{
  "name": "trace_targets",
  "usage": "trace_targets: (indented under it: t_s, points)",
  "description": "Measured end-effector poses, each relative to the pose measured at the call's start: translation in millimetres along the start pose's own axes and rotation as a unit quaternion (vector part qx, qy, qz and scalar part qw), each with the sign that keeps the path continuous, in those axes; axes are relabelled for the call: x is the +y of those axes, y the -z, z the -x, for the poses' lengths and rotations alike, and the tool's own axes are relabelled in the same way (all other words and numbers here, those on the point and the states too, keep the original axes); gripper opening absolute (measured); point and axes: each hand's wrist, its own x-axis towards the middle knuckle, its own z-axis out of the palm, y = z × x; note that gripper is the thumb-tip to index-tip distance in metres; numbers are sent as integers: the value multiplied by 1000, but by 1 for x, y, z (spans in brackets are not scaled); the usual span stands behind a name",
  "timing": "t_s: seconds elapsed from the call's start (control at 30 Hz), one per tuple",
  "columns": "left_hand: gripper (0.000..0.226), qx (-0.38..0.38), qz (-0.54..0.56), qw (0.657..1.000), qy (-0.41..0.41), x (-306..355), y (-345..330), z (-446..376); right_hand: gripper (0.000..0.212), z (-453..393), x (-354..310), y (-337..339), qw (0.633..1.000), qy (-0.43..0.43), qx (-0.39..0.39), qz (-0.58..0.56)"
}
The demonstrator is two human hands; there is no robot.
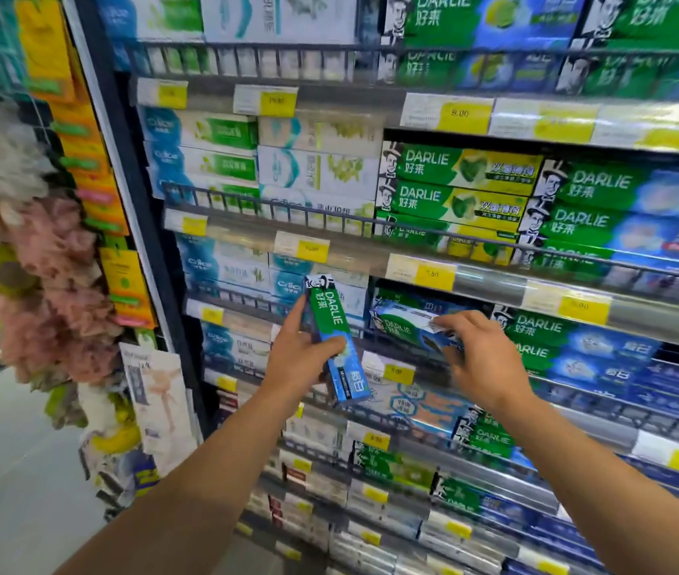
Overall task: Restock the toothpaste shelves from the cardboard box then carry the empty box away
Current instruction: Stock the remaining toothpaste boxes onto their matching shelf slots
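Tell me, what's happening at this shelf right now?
A person is stocking toothpaste in a shop aisle. The left hand holds a green and blue Darlie box nearly upright in front of the shelves. The right hand holds a second Darlie box level at the shelf front, beside matching boxes already stacked there. The cardboard box is not in view.

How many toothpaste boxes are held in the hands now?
2: one upright Darlie box in the left hand, one level Darlie box in the right hand at the shelf.
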Motion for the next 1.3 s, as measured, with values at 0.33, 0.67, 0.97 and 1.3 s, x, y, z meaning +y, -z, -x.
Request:
trace_targets:
  t_s: [0.33,0.67,0.97,1.3]
  points:
    - [89,-8,-33,999,12,-10,4,-43,46,-27,15,-25,994,-1,-10,105]
    - [84,-14,7,1000,12,-22,-3,-46,57,-46,-4,-24,961,-50,-88,256]
    - [83,-2,34,999,9,-24,-4,-43,72,-49,10,-23,979,-64,-75,179]
    - [84,14,33,999,18,-28,-4,-42,72,-46,10,-33,993,-64,-19,100]
